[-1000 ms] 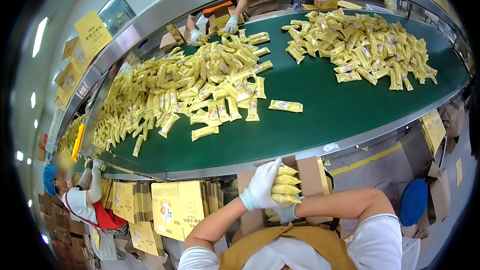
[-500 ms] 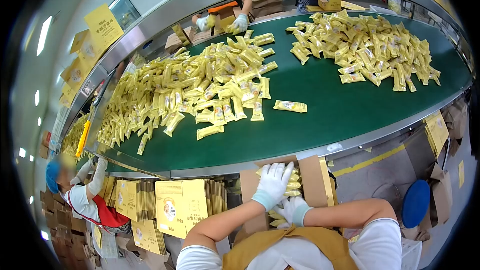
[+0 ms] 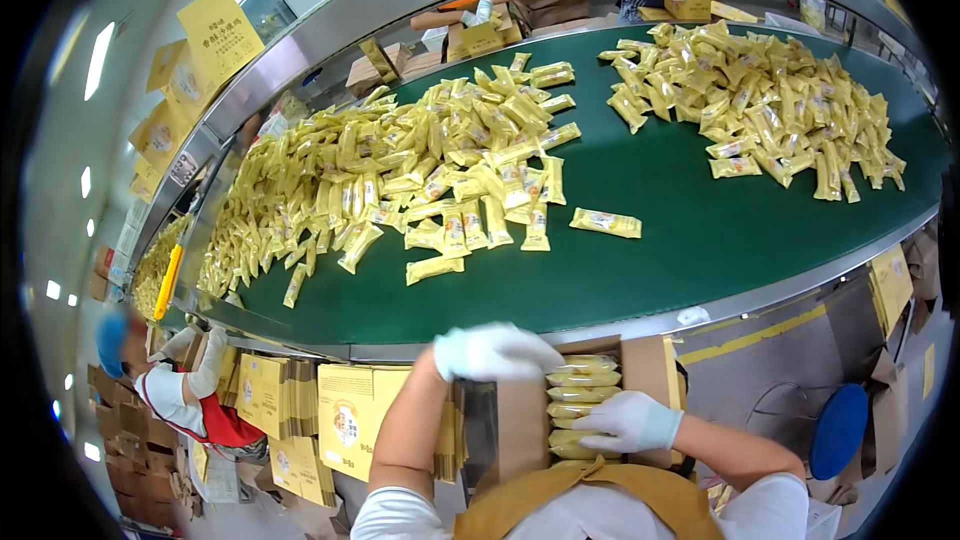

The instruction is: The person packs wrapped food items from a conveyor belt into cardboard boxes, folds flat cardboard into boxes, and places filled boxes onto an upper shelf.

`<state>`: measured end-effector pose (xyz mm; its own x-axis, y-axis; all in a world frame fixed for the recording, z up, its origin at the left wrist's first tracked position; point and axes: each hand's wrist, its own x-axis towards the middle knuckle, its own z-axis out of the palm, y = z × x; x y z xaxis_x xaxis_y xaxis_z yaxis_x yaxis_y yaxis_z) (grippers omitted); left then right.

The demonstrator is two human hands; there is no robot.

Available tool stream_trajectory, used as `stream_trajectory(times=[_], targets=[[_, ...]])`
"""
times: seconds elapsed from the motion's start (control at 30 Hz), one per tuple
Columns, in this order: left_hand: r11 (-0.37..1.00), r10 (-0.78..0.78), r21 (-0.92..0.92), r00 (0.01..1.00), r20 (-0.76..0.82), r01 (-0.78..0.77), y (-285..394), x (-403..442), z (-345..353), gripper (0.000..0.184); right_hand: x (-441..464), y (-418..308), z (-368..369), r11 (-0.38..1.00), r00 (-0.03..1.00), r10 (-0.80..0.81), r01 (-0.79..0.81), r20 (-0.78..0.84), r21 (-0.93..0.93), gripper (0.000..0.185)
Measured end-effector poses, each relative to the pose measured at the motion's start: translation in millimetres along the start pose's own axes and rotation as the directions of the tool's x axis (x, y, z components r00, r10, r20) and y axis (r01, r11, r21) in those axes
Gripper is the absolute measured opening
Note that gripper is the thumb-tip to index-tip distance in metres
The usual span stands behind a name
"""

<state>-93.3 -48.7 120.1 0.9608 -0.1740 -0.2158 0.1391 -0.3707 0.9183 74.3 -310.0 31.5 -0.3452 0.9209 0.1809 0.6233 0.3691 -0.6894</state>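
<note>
In the head view, an upright carton (image 3: 523,415) with raised flaps stands against the near edge of the conveyor. Inside it, yellow wrapped snack packets (image 3: 584,380) lie stacked in a row. My right hand (image 3: 630,422), in a white glove, rests over the packets with its fingers stretched out and touching them. My left hand (image 3: 495,352), also gloved and a little blurred, hovers at the carton's far left corner beside the belt edge. Its fingers point right, extended, and no packet shows in them.
A green conveyor belt (image 3: 520,285) carries large heaps of yellow packets (image 3: 780,105). Folded yellow cartons (image 3: 350,410) stand at left, near a co-worker in a red apron (image 3: 222,430). Other workers' arms and boxes (image 3: 478,38) are across the belt. A blue stool (image 3: 838,430) stands right.
My left hand has lifted off the packets and swung left, out of the carton. My right hand has shifted right and flattened over the row, leaving more packets visible.
</note>
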Motion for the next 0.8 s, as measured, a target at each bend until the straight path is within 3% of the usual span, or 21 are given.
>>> stream_trajectory(times=[0.03, 0.07, 0.1, 0.13, 0.17, 0.2, 0.23, 0.37, 0.5, 0.6, 0.67, 0.7, 0.73, 0.77, 0.8], targets=[[0.991, -0.118, -0.086, 0.983, -0.142, 0.107, 2.1, -12.1, -22.3, 0.029, 1.4, -4.3, 3.1, 0.999, 0.993, 0.042, -0.04, -0.111, 0.024, 0.027], [0.991, -0.088, -0.13, 0.93, -0.358, 0.044, -23.1, -21.1, -40.9, 0.029, 4.0, -6.1, 6.2, 0.998, 0.995, 0.056, -0.058, -0.082, -0.034, 0.026], [0.986, -0.134, -0.162, 0.778, -0.614, 0.041, -58.0, -21.8, -55.7, 0.032, 7.1, -7.3, 8.5, 0.992, 0.996, 0.072, -0.077, -0.052, -0.098, 0.026], [0.964, -0.245, -0.165, 0.447, -0.86, 0.21, -93.3, -14.7, -68.7, 0.042, 8.7, -7.8, 9.8, 0.982, 0.995, 0.093, -0.096, -0.024, -0.165, 0.025], [0.866, -0.13, 0.011, 0.247, -0.96, 0.501, -115.8, -13.5, -87.2, 0.061, 8.6, -7.4, 10.6, 0.987, 0.993, 0.067, -0.08, -0.101, -0.139, 0.023], [0.733, -0.188, -0.079, 0.091, -0.978, 0.676, -132.9, -11.5, -104.0, 0.075, 7.5, -5.7, 10.1, 0.988, 0.995, 0.077, -0.085, -0.067, -0.132, 0.023], [0.686, -0.274, -0.156, 0.053, -0.96, 0.711, -145.2, -11.8, -119.1, 0.088, 6.7, -3.8, 9.1, 0.988, 0.996, 0.086, -0.089, -0.033, -0.125, 0.023], [0.453, -0.47, -0.315, -0.077, -0.879, 0.834, -168.6, 16.1, -145.0, 0.102, 14.2, -1.4, 2.2, 0.993, 0.995, 0.083, -0.087, -0.045, -0.086, 0.019], [0.338, -0.497, -0.268, -0.071, -0.865, 0.902, -128.8, 58.5, -125.1, 0.103, 26.2, 5.2, -6.1, 0.986, 0.982, 0.105, -0.123, -0.156, -0.112, 0.015], [0.433, -0.417, -0.19, 0.009, -0.909, 0.881, -125.9, 88.8, -94.5, 0.105, 38.2, 16.7, -8.1, 0.986, 0.952, 0.068, -0.11, -0.299, -0.124, 0.013], [0.407, -0.419, -0.082, 0.106, -0.902, 0.91, -102.6, 112.7, -69.2, 0.112, 41.9, 24.2, -11.5, 0.989, 0.954, 0.072, -0.106, -0.291, -0.104, 0.009], [0.451, -0.428, -0.018, 0.198, -0.882, 0.892, -86.9, 120.2, -59.2, 0.117, 44.9, 24.5, -13.2, 0.992, 0.948, 0.084, -0.109, -0.308, -0.066, 0.009], [0.576, -0.38, 0.078, 0.351, -0.856, 0.813, -90.2, 122.7, -51.5, 0.117, 45.6, 24.8, -17.4, 0.993, 0.941, 0.098, -0.114, -0.325, -0.029, 0.009], [0.689, -0.307, 0.165, 0.491, -0.815, 0.706, -95.5, 122.8, -43.6, 0.116, 43.7, 23.9, -26.7, 0.989, 0.963, 0.145, -0.14, -0.227, 0.037, 0.01], [0.783, -0.213, 0.242, 0.613, -0.761, 0.573, -98.8, 122.2, -37.2, 0.116, 40.5, 25.1, -34.3, 0.959, 0.951, 0.225, -0.177, -0.214, 0.222, 0.012]])
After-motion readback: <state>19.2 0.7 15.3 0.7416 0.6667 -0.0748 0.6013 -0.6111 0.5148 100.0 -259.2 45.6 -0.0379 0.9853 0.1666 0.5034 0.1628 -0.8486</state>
